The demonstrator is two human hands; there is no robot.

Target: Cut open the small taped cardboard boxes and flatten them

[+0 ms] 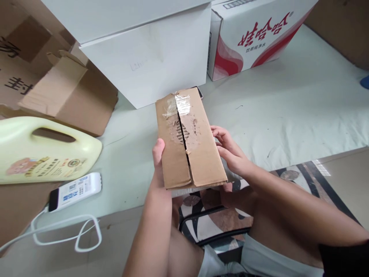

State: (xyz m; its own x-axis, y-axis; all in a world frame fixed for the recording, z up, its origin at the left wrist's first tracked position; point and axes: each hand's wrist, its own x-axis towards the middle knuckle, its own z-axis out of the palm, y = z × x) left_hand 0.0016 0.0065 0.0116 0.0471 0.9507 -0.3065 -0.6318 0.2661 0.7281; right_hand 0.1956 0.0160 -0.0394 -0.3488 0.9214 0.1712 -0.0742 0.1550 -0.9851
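Observation:
A small brown cardboard box (173,154) is held between my two hands over the front part of the cloth-covered surface. Its two flaps meet along a narrow gap, with clear tape at the far end and torn paper showing corrugation in the middle. My left hand (158,152) grips the left side, thumb at the edge and its other fingers hidden behind the box. My right hand (229,152) presses against the right side with bent fingers. A dark-edged object (198,92) peeks out behind the box's far end.
White boxes (161,57) stand at the back, beside a red-and-white carton (253,38). On the left are an open cardboard box (83,96), a pale yellow jug (54,150) and a white power strip (77,190) with a cable (66,240). The cloth-covered surface (288,111) extends right.

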